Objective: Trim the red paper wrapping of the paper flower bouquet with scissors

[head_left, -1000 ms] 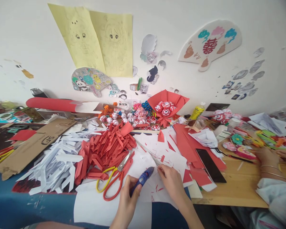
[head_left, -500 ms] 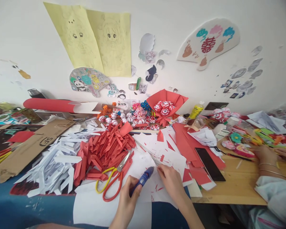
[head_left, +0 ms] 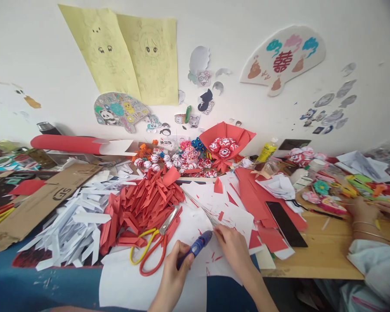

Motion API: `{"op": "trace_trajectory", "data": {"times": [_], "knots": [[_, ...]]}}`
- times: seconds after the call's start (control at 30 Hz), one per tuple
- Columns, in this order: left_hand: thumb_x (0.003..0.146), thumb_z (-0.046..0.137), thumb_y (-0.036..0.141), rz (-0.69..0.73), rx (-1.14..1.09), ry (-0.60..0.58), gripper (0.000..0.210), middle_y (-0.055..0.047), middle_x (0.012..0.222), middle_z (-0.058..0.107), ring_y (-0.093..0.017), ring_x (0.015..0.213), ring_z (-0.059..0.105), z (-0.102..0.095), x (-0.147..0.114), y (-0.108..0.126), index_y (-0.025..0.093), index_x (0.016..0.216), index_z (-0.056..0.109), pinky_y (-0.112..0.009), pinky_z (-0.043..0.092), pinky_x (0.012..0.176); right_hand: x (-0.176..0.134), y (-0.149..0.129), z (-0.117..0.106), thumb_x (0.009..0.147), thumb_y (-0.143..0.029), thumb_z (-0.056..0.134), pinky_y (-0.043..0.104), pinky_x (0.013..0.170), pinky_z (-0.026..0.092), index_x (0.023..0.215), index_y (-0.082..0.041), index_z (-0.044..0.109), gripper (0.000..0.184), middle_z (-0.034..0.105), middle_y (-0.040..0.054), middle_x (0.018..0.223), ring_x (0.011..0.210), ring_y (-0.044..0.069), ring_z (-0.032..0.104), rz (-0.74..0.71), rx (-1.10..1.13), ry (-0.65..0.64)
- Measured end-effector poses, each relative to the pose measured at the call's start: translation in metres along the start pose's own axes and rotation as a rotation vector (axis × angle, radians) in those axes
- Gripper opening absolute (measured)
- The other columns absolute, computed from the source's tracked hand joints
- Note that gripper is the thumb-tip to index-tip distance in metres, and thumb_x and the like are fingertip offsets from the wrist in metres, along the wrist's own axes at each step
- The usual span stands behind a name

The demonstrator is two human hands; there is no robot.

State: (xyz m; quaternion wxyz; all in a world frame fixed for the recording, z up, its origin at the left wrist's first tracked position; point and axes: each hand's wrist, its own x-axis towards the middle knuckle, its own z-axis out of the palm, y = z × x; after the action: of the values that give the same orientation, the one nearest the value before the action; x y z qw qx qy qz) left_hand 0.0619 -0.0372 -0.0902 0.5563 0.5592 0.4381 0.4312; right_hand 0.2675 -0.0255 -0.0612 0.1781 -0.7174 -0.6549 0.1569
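Note:
My left hand (head_left: 179, 260) is closed around a thick blue pen-shaped tool (head_left: 196, 248), its kind unclear, tilted up to the right. Its tip is close to the fingers of my right hand (head_left: 230, 245). Those fingers pinch the near end of thin grey wire-like strands (head_left: 199, 206), which stretch away to the upper left over white paper (head_left: 169, 281). How many strands are held is hidden. Left of my hands lie scissors (head_left: 157, 245) with one yellow and one red handle. Beyond them is a heap of folded red paper strips (head_left: 146, 199).
Folded white strips (head_left: 74, 225) are piled at left beside a cardboard piece (head_left: 48, 199). A black phone (head_left: 286, 224) rests near red sheets (head_left: 253, 195) on the right. A red-wrapped bouquet (head_left: 227, 143) stands by the wall. Another person's hand (head_left: 364, 212) is at far right.
The tip of the blue tool has moved slightly right and down, nearer my right fingers. My right hand has barely moved, and the papers and scissors lie as before.

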Motion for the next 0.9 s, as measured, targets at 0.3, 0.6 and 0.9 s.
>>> {"op": "trace_trajectory", "data": {"times": [0.3,0.6,0.9], "knots": [[0.088,0.057,0.044,0.031,0.048,0.066,0.028,0.0,0.078,0.051,-0.014,0.071,0.048,0.0,0.0007,0.0012,0.02,0.078,0.046,-0.025,0.04,0.065,-0.0018,0.0041,0.0041,0.096,-0.027,0.034,0.031,0.061,0.039,0.088,-0.024,0.064,0.031,0.072,0.0024,0.082,0.075,0.022,0.068,-0.007,-0.065,0.029],[0.089,0.056,0.043,0.017,0.025,0.019,0.028,0.0,0.077,0.048,-0.013,0.067,0.044,-0.0045,-0.0002,-0.0017,0.02,0.078,0.045,-0.025,0.037,0.062,-0.0038,0.0021,0.0046,0.095,-0.024,0.04,0.03,0.058,0.038,0.084,-0.024,0.063,0.026,0.072,0.0013,0.08,0.072,0.022,0.068,-0.021,-0.137,0.045],[0.089,0.057,0.042,0.01,0.016,0.015,0.028,0.0,0.078,0.048,-0.012,0.067,0.044,-0.0063,-0.0029,-0.0036,0.02,0.078,0.046,-0.024,0.037,0.062,-0.0037,0.0031,0.0067,0.097,-0.025,0.037,0.031,0.06,0.039,0.09,-0.022,0.065,0.029,0.073,0.0024,0.085,0.077,0.023,0.07,0.013,-0.175,0.012]]}}
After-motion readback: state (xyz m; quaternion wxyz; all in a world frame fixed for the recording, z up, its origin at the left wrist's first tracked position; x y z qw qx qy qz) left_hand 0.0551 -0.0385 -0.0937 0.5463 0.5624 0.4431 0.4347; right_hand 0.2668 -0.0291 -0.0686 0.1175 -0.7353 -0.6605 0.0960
